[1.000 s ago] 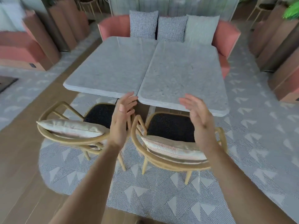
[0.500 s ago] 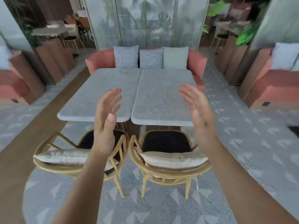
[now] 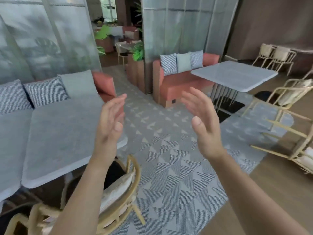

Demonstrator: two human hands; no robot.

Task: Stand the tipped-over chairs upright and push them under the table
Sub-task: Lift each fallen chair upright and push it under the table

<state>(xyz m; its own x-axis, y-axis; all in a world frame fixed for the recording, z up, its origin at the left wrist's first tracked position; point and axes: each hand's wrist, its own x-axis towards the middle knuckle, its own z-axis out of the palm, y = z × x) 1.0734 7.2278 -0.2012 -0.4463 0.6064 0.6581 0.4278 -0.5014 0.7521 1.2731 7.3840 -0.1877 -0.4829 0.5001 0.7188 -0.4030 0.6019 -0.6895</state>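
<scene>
My left hand (image 3: 110, 126) and right hand (image 3: 203, 122) hover apart, fingers straight, holding nothing; a tipped-over chair (image 3: 288, 145) lies at the rug's (image 3: 169, 167) right edge (legs pointing left), near the far table (image 3: 237, 73); another chair (image 3: 130, 189) sits tucked under the near table (image 3: 59, 141).

Grey rug (image 3: 169, 167) w/ triangle pattern lies on wood floor (image 3: 279, 192); coral sofa (image 3: 104, 85) at L carries 3 cushions (image 3: 45, 90), 2 striped, 1 plain grey; 2nd sofa (image 3: 183, 85), also coral, sits further back, centre-R, w/ 3 more, plain one btwn 2 striped; frosted panels (image 3: 42, 39) stand behind both, leaf shadows on the L one; green plant (image 3: 138, 52) tops a wood planter (image 3: 135, 72) just beside 2nd sofa's L end; more greenery thru the gap btwn panels, too blurred to detail; brown wall (image 3: 271, 22) top R.
</scene>
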